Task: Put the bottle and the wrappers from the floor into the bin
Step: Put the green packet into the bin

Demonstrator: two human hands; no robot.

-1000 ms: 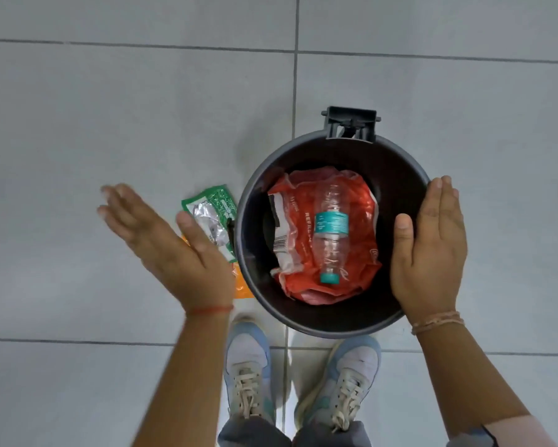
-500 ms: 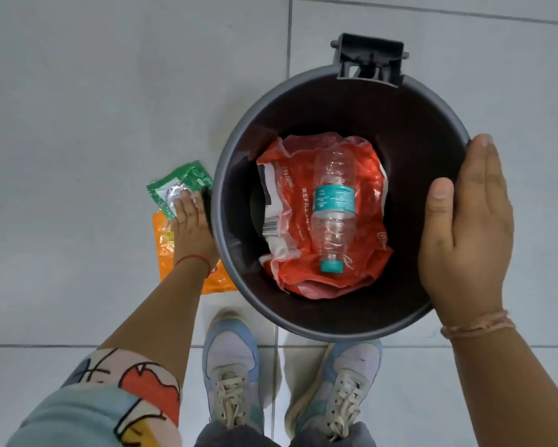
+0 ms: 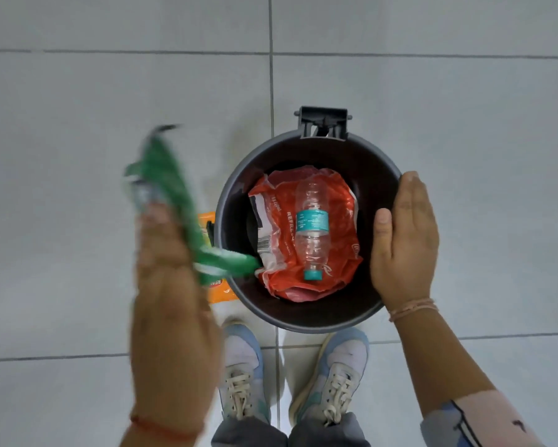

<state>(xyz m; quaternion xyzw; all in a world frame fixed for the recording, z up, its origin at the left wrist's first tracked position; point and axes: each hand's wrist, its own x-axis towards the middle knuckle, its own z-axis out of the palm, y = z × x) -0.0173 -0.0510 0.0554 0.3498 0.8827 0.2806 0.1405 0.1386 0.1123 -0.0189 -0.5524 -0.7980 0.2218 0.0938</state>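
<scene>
A round grey bin stands on the tiled floor in front of my feet. Inside it lies a clear bottle with a teal label and cap, on top of a crumpled red wrapper. My left hand, blurred by motion, is raised left of the bin and holds a green wrapper that trails down toward the bin's left rim. An orange wrapper lies on the floor against the bin's left side, partly hidden. My right hand rests flat on the bin's right rim.
My two pale sneakers stand just below the bin. A black hinge bracket sticks out at the bin's far rim. Grey floor tiles with dark grout lines surround everything.
My left hand took the green wrapper off the floor and lifted it up, now blurred in motion. The view pulled back from the bin. My right hand stayed on the rim.
</scene>
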